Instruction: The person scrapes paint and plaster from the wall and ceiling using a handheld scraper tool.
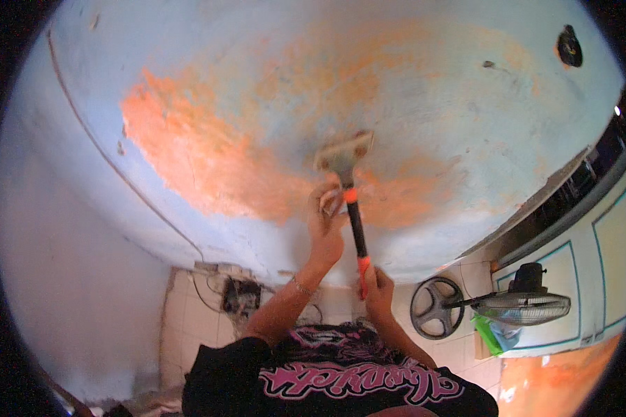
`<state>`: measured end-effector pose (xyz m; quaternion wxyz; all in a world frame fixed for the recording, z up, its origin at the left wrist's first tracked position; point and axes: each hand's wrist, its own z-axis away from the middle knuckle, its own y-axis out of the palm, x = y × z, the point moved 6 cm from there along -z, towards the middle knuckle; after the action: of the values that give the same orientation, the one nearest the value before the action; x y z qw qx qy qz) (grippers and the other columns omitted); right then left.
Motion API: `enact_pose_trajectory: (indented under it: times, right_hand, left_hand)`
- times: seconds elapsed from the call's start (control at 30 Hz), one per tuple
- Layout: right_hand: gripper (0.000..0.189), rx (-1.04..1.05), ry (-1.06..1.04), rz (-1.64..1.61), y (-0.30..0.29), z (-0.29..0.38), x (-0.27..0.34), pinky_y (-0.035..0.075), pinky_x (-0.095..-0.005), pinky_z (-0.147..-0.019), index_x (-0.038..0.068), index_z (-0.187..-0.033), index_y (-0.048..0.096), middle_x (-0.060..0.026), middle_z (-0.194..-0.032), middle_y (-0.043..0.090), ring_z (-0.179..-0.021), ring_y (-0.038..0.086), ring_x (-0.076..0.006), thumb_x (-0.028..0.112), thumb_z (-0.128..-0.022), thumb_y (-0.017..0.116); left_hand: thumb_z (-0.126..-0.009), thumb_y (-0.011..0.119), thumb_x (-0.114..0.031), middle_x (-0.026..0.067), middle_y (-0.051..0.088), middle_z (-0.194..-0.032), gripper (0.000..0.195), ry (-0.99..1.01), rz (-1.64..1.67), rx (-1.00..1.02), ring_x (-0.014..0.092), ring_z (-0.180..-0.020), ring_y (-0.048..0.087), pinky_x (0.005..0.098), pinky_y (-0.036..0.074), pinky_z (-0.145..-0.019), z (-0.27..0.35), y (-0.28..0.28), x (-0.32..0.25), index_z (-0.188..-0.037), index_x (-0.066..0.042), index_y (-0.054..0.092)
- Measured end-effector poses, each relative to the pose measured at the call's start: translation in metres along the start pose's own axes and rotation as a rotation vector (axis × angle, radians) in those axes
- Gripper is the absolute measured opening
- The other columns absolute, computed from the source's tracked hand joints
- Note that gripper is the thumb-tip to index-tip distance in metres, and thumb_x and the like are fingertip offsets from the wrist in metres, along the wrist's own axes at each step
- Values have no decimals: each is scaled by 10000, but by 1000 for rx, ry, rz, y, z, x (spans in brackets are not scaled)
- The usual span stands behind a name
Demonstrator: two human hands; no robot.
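My right hand grips the lower end of the black and orange handle of a wide-bladed scraper. The scraper's broad pale head is blurred against the wall, where light blue paint gives way to a large patch of bare orange. My left hand is raised beside the upper handle, just below the head. Its fingers curl around a small pale object, too blurred to name. Whether the left hand also touches the handle is hard to see.
A standing fan with a round base is at the right, by a green bag and a panelled door. A thin cable runs down the left wall towards dark clutter. Upper right, the wall has a dark hole.
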<state>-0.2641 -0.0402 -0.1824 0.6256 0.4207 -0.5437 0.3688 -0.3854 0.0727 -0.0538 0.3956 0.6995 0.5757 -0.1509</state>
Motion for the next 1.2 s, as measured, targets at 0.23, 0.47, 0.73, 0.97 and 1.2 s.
enact_pose_trajectory:
  times: [0.23, 0.47, 0.73, 0.97, 1.2]
  right_hand:
    - [463, 323, 124, -180, 45, 21, -20, 359, -245, -424, 3, -907, 503, -15, -566, 438, -467, 422, -98, 447, -937, 376]
    - [441, 269, 244, -238, 33, 34, -54, 324, -237, -407, 41, -826, 514, 8, -537, 445, -441, 405, -75, 452, -929, 395]
    - [436, 286, 103, -122, 39, 7, 20, 333, -230, -426, 46, -807, 519, 23, -553, 435, -464, 404, -67, 441, -934, 385]
    - [454, 223, 271, 26, -18, 49, -81, 346, -243, -423, 39, -815, 536, 8, -539, 441, -461, 427, -79, 460, -920, 405]
    - [398, 165, -53, 292, -42, 48, -51, 370, -298, -468, 0, -789, 534, -45, -550, 469, -490, 447, -124, 380, -897, 483]
  left_hand:
    - [-903, 487, -419, -6, 409, -467, 430, -874, 335, 293, 96, -346, 366, 231, 264, -338, -25, 30, 26, -628, -93, 432]
    - [-909, 447, -465, -35, 331, -453, 424, -886, 236, 246, 74, -320, 301, 234, 209, -309, 1, 30, 55, -670, -117, 420]
    - [-889, 455, -505, -37, 307, -467, 442, -709, 304, 275, 80, -331, 292, 225, 228, -331, -58, 53, 0, -713, -100, 427]
    - [-882, 468, -509, -34, 312, -486, 440, -1054, 232, 150, 84, -340, 288, 235, 232, -336, 64, 14, 95, -736, -96, 427]
    - [-877, 490, -498, -51, 292, -493, 417, -1037, 200, 58, 61, -353, 263, 231, 207, -341, 72, 29, 92, -742, -107, 435]
